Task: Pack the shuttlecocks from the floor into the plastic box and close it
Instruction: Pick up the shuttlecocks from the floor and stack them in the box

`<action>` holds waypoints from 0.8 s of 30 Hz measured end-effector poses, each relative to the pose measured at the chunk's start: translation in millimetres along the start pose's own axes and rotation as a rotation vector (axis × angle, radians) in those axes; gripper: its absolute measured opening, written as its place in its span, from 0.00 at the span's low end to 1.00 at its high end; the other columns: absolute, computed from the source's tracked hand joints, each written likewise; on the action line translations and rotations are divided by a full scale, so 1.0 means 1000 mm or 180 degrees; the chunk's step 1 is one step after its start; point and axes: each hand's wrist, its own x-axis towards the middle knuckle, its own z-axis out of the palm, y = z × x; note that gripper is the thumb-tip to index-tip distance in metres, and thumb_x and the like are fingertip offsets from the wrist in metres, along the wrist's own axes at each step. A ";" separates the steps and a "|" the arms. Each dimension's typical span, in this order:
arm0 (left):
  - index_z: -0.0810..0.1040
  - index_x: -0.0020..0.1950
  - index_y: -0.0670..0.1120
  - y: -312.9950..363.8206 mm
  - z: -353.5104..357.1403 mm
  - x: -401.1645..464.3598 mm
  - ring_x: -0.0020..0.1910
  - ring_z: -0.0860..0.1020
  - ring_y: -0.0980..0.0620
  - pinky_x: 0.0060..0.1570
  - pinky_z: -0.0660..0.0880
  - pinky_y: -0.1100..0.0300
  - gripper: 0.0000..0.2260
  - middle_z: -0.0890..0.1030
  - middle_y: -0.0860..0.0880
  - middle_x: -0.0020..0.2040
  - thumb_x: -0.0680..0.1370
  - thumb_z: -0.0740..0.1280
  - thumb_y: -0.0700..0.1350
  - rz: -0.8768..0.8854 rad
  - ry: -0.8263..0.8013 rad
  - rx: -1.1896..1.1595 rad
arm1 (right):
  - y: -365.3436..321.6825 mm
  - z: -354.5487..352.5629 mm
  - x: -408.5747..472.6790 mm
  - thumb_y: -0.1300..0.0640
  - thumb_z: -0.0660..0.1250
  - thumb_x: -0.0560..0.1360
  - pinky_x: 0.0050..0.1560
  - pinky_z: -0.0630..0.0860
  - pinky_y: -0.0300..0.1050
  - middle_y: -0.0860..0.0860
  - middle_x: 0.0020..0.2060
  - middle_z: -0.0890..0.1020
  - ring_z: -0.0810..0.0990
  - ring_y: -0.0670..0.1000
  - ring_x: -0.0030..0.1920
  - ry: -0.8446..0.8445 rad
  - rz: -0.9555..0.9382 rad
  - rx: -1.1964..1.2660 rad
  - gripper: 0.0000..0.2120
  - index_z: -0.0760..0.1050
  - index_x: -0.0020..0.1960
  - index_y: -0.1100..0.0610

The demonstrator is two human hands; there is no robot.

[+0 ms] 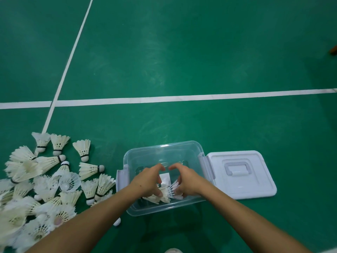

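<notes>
A clear plastic box stands open on the green court floor. Both my hands reach down inside it. My left hand and my right hand are curled around a small bunch of white shuttlecocks lying at the near end of the box bottom. The fingertips of the two hands almost meet above them. A big pile of white feather shuttlecocks lies on the floor left of the box. The pale lid with a recessed handle lies flat right beside the box on the right.
White court lines cross the floor beyond the box, one running diagonally at the left. A single shuttlecock cork peeks out under my left forearm. A pale shoe tip shows at the bottom edge.
</notes>
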 end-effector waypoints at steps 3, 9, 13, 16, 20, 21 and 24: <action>0.67 0.76 0.54 -0.001 0.000 0.000 0.53 0.81 0.52 0.58 0.80 0.48 0.42 0.83 0.56 0.51 0.67 0.85 0.44 -0.0012 0.0009 0.0004 | 0.000 0.004 0.010 0.71 0.78 0.71 0.48 0.87 0.58 0.53 0.50 0.75 0.81 0.52 0.41 -0.0170 0.0165 0.0184 0.41 0.65 0.77 0.48; 0.70 0.74 0.53 -0.001 0.007 0.003 0.52 0.81 0.52 0.57 0.80 0.50 0.38 0.83 0.56 0.51 0.68 0.84 0.45 -0.0049 0.0106 0.0017 | 0.002 0.008 0.019 0.70 0.79 0.71 0.51 0.86 0.58 0.56 0.56 0.76 0.83 0.55 0.41 -0.0378 0.0343 0.0434 0.39 0.67 0.75 0.51; 0.69 0.75 0.51 0.004 0.005 -0.001 0.58 0.80 0.49 0.60 0.79 0.53 0.37 0.81 0.51 0.61 0.70 0.83 0.44 -0.0031 0.0121 0.0020 | 0.000 0.006 0.016 0.64 0.82 0.70 0.59 0.83 0.55 0.47 0.53 0.75 0.80 0.54 0.52 -0.0338 0.0265 0.0259 0.42 0.65 0.78 0.52; 0.68 0.76 0.50 0.011 -0.007 -0.017 0.64 0.77 0.50 0.64 0.76 0.54 0.38 0.78 0.50 0.68 0.71 0.82 0.48 0.0156 0.0390 -0.0008 | -0.005 -0.007 0.005 0.56 0.81 0.72 0.53 0.82 0.47 0.49 0.58 0.77 0.82 0.51 0.54 -0.0140 0.0190 0.0039 0.44 0.60 0.80 0.51; 0.75 0.69 0.54 0.006 -0.041 -0.059 0.55 0.80 0.60 0.55 0.81 0.59 0.28 0.80 0.58 0.59 0.72 0.81 0.51 0.0599 0.1233 -0.0875 | -0.017 -0.029 -0.015 0.48 0.79 0.74 0.56 0.81 0.48 0.50 0.55 0.83 0.83 0.51 0.54 0.0397 -0.0133 -0.0415 0.40 0.63 0.79 0.49; 0.76 0.67 0.55 0.000 -0.051 -0.070 0.53 0.80 0.61 0.53 0.82 0.60 0.26 0.81 0.59 0.58 0.72 0.81 0.50 0.0656 0.1384 -0.1082 | -0.023 -0.034 -0.020 0.47 0.78 0.74 0.58 0.80 0.49 0.48 0.55 0.83 0.82 0.50 0.55 0.0509 -0.0251 -0.0442 0.38 0.64 0.78 0.49; 0.78 0.64 0.55 -0.030 -0.080 -0.100 0.53 0.82 0.59 0.53 0.83 0.58 0.24 0.83 0.59 0.57 0.71 0.82 0.49 0.0616 0.1591 -0.1491 | -0.049 -0.042 -0.030 0.48 0.78 0.74 0.57 0.82 0.49 0.44 0.51 0.83 0.84 0.46 0.51 0.0711 -0.0606 -0.0159 0.31 0.70 0.73 0.46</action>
